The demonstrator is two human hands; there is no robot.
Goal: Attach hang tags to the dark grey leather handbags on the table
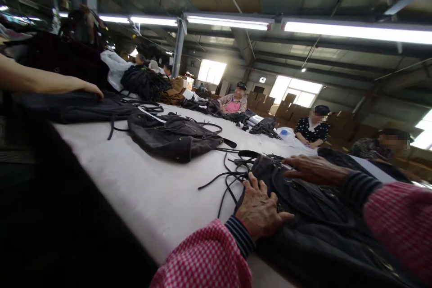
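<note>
A dark bag (303, 234) with thin black straps lies on the white table in front of me. My left hand (261, 207) rests palm down on its near side, fingers spread and thumb stretched to the right. Farther back, my right hand (310, 170) lies over the bag's upper part, its fingers reaching left and looking extended. Loose black straps (231, 180) trail from the bag onto the table beside my left fingertips. Another dark bag (175, 137) sits farther along the table, apart from both hands.
The white table (135, 180) runs away to the back. At the left, a co-worker's arm (50, 78) reaches over more dark fabric (84, 107). Piled bags (145, 83) stand beyond. Several people sit along the far side, near cardboard boxes (259, 101).
</note>
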